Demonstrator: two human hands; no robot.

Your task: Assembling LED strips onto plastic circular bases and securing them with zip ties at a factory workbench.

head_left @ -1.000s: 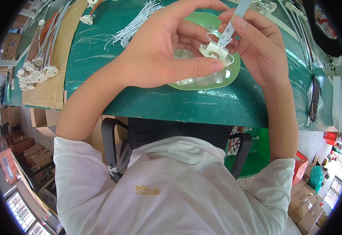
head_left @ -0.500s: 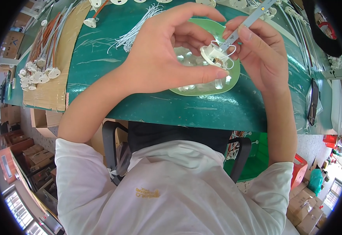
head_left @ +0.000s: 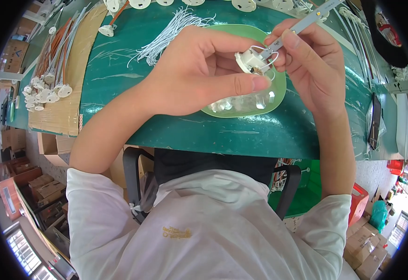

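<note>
Over the bowl, my left hand [head_left: 197, 70] is closed, thumb below and fingers behind, around a round white plastic lamp base [head_left: 250, 60] with thin white wire loops on its right side. My right hand [head_left: 316, 65] pinches a narrow pale LED strip board [head_left: 302, 24] between thumb and fingers. The board slants from upper right down to the lamp base, and its lower end meets the wires there. Whether it is seated in the base, I cannot tell. Beneath both hands stands a light green bowl [head_left: 274, 103] of small clear plastic pieces [head_left: 234, 103].
A bundle of white wires [head_left: 166, 39] lies left of the bowl on the green table [head_left: 115, 88]. Farther left, rods with white round ends [head_left: 49, 93] rest on cardboard [head_left: 75, 100]. More white bases [head_left: 243, 4] line the far side. A dark phone-like object [head_left: 374, 121] lies at right.
My left index finger has come down, and the fingers have closed in around the lamp base. The base has shifted slightly left and up. My right hand still pinches the board.
</note>
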